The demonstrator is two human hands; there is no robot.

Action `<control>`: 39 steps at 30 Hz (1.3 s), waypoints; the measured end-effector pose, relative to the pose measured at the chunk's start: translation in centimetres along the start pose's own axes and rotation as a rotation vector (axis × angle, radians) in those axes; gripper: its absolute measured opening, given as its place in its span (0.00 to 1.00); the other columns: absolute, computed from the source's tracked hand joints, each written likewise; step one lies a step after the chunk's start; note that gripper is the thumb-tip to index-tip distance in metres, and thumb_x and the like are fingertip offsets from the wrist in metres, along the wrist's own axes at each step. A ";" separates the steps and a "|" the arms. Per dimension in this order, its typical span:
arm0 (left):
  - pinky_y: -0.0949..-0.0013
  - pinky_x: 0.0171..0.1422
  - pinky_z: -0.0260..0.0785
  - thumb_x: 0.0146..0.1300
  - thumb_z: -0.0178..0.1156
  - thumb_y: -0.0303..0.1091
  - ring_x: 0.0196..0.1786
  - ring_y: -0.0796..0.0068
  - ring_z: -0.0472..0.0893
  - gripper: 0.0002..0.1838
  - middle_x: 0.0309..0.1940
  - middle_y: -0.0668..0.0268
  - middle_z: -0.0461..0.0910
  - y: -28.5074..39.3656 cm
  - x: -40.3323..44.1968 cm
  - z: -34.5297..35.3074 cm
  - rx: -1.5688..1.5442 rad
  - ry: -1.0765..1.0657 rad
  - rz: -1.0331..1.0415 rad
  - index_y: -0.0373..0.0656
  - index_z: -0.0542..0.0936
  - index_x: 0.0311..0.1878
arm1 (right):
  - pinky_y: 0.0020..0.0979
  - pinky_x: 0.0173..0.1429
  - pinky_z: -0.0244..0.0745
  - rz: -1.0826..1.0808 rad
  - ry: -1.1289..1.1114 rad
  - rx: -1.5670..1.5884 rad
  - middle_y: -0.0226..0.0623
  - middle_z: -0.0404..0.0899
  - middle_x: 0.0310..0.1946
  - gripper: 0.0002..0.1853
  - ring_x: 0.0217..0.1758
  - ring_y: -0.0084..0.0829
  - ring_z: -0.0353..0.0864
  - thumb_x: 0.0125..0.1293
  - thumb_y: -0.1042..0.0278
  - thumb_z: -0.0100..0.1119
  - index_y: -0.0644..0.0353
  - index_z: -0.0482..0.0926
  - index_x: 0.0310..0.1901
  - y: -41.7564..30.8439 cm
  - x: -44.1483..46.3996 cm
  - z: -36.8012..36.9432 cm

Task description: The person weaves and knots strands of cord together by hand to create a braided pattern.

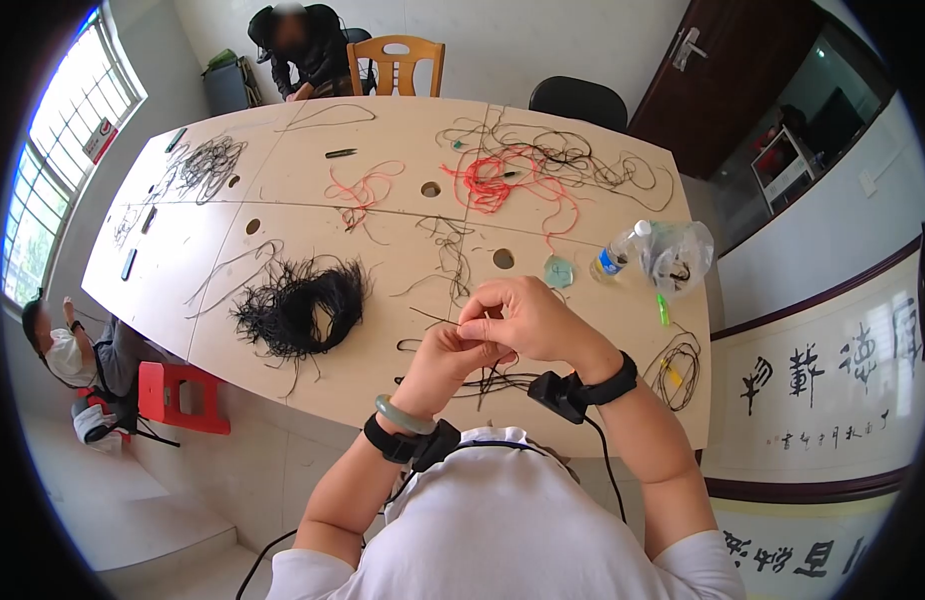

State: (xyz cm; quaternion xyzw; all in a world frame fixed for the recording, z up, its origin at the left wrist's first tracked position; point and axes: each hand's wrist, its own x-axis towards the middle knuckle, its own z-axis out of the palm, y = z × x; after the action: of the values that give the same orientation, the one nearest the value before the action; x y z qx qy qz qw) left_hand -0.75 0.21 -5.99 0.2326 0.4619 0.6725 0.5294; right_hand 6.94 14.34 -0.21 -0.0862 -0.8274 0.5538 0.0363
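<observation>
Both hands meet over the near edge of the table, fingertips pinched close together. My left hand (448, 362), below a green bangle, is closed on a thin dark cord (430, 316) whose end sticks out to the upper left. My right hand (518, 318) pinches at the same spot, thumb and forefinger against the left fingertips. The exact grip and any knot are hidden by the fingers. More dark cord (486, 388) hangs beneath the hands. A bundle of black cords (313, 308), looped in a ring, lies to the left.
Red cord (486, 187) and tangled dark cords (208, 168) lie across the table (403, 235). On the right are a bottle (611, 262), a clear plastic bag (680, 258) and a green-handled tool (664, 309). One person (308, 60) sits opposite, another (78, 350) at left near a red stool (183, 397).
</observation>
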 end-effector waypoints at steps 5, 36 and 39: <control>0.70 0.54 0.74 0.62 0.61 0.28 0.43 0.74 0.81 0.10 0.39 0.64 0.82 -0.6 -0.1 0.2 0.050 -0.033 0.015 0.35 0.80 0.45 | 0.21 0.30 0.70 0.052 -0.108 0.045 0.30 0.78 0.23 0.06 0.25 0.18 0.74 0.57 0.71 0.63 0.64 0.81 0.32 0.5 0.4 -0.2; 0.79 0.43 0.71 0.62 0.62 0.27 0.37 0.82 0.80 0.08 0.33 0.64 0.83 1.7 -1.0 1.8 0.136 0.128 0.219 0.32 0.81 0.41 | 0.22 0.39 0.67 -0.234 0.439 0.032 0.31 0.78 0.34 0.11 0.35 0.20 0.75 0.61 0.63 0.64 0.63 0.81 0.37 2.2 -2.7 0.8; 0.78 0.44 0.71 0.62 0.62 0.28 0.37 0.81 0.79 0.08 0.33 0.64 0.83 2.3 -0.8 1.3 0.130 0.109 0.186 0.32 0.81 0.41 | 0.22 0.38 0.67 -0.159 0.400 0.180 0.31 0.78 0.34 0.09 0.33 0.21 0.75 0.60 0.64 0.64 0.61 0.82 0.36 2.1 -2.9 1.0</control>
State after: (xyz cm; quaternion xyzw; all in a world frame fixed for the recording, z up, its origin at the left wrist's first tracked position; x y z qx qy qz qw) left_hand -0.57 -0.10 -3.22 0.2714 0.5090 0.6988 0.4229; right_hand 9.83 13.72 -2.44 -0.1255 -0.7552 0.5926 0.2507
